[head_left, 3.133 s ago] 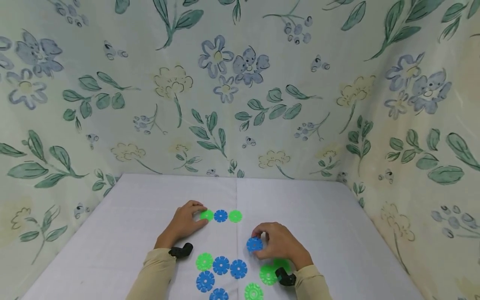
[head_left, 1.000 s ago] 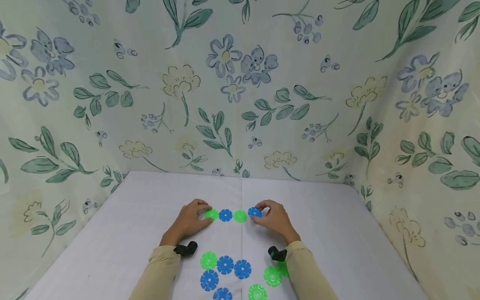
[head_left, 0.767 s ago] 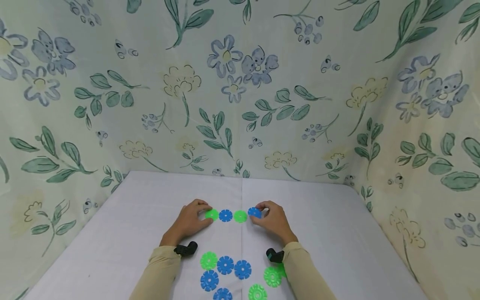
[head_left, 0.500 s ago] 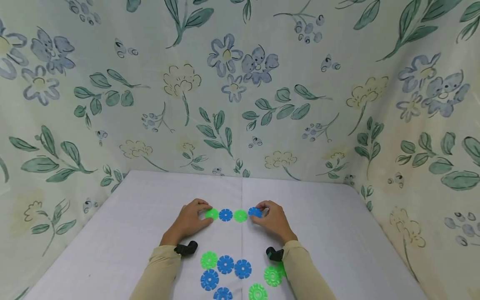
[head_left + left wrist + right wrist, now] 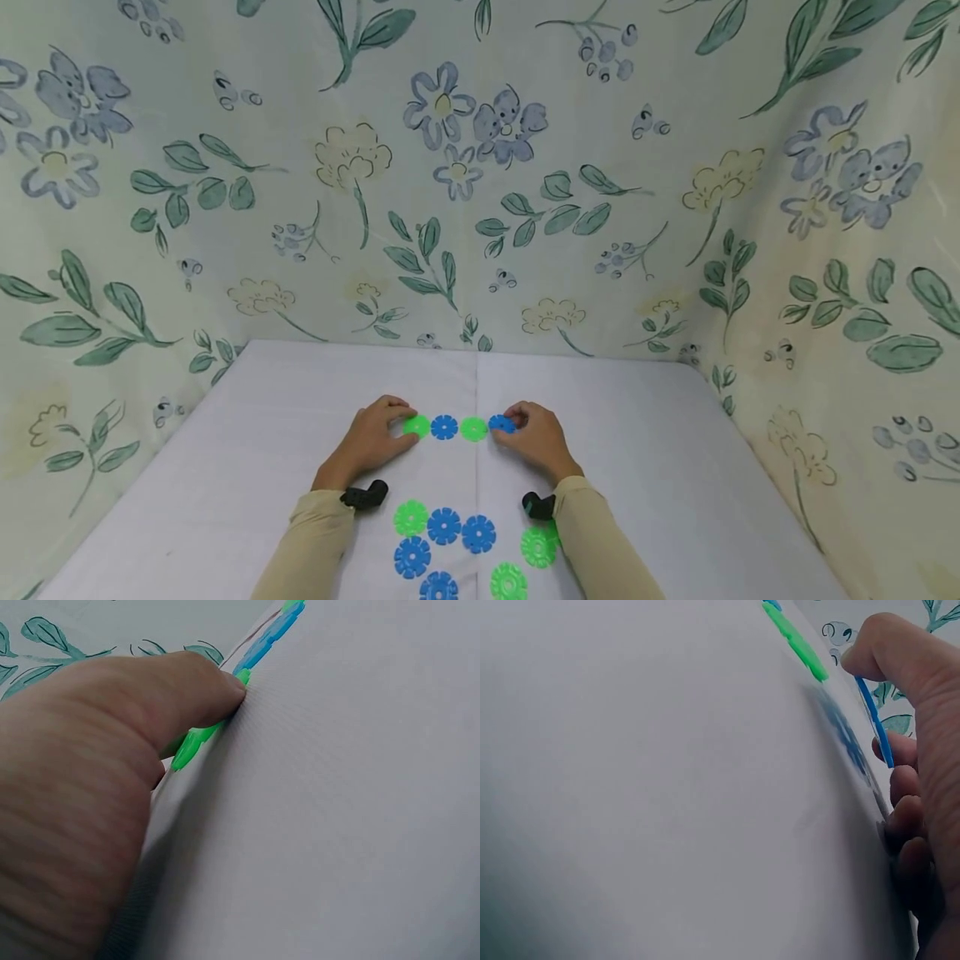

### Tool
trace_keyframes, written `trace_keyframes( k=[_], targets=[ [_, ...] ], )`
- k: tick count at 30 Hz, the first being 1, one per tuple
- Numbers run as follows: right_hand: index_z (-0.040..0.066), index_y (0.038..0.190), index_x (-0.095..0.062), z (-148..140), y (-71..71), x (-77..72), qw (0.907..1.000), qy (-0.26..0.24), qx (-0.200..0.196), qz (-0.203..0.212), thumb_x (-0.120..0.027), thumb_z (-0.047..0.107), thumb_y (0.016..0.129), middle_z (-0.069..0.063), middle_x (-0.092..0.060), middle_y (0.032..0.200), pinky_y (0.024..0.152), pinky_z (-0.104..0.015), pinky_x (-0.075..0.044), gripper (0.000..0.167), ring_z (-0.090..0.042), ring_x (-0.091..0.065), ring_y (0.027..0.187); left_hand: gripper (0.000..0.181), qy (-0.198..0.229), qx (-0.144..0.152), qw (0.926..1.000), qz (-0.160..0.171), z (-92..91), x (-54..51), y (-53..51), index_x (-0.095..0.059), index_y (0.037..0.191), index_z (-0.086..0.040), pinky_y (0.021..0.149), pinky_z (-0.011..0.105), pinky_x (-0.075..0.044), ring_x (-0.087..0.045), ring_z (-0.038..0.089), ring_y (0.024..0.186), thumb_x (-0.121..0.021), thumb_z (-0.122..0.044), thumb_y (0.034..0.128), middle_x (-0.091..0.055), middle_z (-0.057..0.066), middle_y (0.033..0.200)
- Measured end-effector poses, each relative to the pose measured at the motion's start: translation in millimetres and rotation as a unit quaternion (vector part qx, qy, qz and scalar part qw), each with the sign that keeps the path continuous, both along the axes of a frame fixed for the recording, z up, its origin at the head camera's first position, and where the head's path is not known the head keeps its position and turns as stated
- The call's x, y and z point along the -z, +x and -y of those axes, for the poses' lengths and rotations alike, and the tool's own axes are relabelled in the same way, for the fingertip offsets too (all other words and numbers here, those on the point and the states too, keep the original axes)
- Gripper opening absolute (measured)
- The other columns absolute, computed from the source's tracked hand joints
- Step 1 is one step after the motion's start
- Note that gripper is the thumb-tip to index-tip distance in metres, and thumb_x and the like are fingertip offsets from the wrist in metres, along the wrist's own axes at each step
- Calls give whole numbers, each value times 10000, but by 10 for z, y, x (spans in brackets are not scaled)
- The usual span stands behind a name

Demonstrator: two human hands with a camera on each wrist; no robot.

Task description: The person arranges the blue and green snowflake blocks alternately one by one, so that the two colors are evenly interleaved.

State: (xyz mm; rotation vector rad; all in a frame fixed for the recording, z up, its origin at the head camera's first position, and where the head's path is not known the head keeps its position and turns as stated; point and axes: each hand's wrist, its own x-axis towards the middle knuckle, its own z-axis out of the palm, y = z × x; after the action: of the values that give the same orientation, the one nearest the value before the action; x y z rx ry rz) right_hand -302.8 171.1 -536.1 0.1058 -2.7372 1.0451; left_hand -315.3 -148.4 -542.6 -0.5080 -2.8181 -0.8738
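Note:
Near the middle of the white table, notched plastic interlocking discs lie in a row. At its left end my left hand (image 5: 372,437) pinches a green disc (image 5: 417,426) between thumb and fingers; the thumb lies across it in the left wrist view. A blue disc (image 5: 444,427) and another green disc (image 5: 473,429) follow to the right. At the right end my right hand (image 5: 538,439) pinches a blue disc (image 5: 501,424). In the right wrist view this blue disc (image 5: 875,720) is held slightly above the cloth, beside the flat green disc (image 5: 799,645).
Closer to me lie loose discs: a green one (image 5: 411,518) with several blue ones (image 5: 478,533) at left, and several green ones (image 5: 539,547) by my right sleeve, partly covered. A floral curtain (image 5: 480,208) rises behind the table (image 5: 247,433).
My right hand has carried the blue disc from the nearer right side up to the row's right end, then barely shifted. My left hand has stayed on its green disc.

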Motion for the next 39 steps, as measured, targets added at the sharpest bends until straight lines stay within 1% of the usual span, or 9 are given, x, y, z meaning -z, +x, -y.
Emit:
trace_keyframes(
  k=[7,12,14,22,32,39],
  targets=[
    [216,933,-704,6,-4,-15,9997,43,97,214,-841,389,726,41,-606,819,738,-324,-441,303,-152,-524,781,447,-13,33,10000,60,-3,-20,1,-710,1239,-235,1025,474,-403,-560,235,1248,-786,-435,846,-599,-12,1307],
    [221,944,-700,16,-4,-16,9994,135,82,295,-831,383,730,37,-595,811,746,-334,-432,299,-159,-517,788,440,-17,82,10000,-51,11,-17,-9,-715,1232,-228,1016,483,-407,-572,241,1233,-791,-424,846,-605,-5,1292],
    [222,950,-698,15,-11,-6,9994,170,93,298,-833,388,731,39,-597,813,749,-333,-435,306,-158,-519,791,438,-41,104,9999,-96,15,-12,-16,-715,1232,-227,1014,489,-408,-574,240,1230,-787,-426,848,-606,-4,1288],
    [214,950,-695,11,-24,17,9991,308,95,268,-848,396,721,46,-601,818,754,-331,-445,330,-151,-524,787,443,-116,135,9998,-111,16,3,-26,-710,1241,-233,1018,475,-408,-572,226,1235,-776,-440,855,-605,-12,1292],
    [223,963,-700,24,-2,20,9992,345,98,189,-843,408,713,58,-607,835,766,-345,-459,342,-150,-531,800,440,-153,48,9998,-69,8,8,-31,-710,1236,-243,1016,468,-405,-567,219,1237,-778,-442,850,-599,-15,1295],
    [233,984,-726,2,9,24,9995,293,-30,150,-853,407,723,60,-597,824,745,-329,-438,338,-143,-519,781,448,-186,-10,9998,-39,-2,13,-33,-709,1240,-254,1012,466,-411,-564,218,1236,-781,-450,845,-598,-18,1301]
  ],
)
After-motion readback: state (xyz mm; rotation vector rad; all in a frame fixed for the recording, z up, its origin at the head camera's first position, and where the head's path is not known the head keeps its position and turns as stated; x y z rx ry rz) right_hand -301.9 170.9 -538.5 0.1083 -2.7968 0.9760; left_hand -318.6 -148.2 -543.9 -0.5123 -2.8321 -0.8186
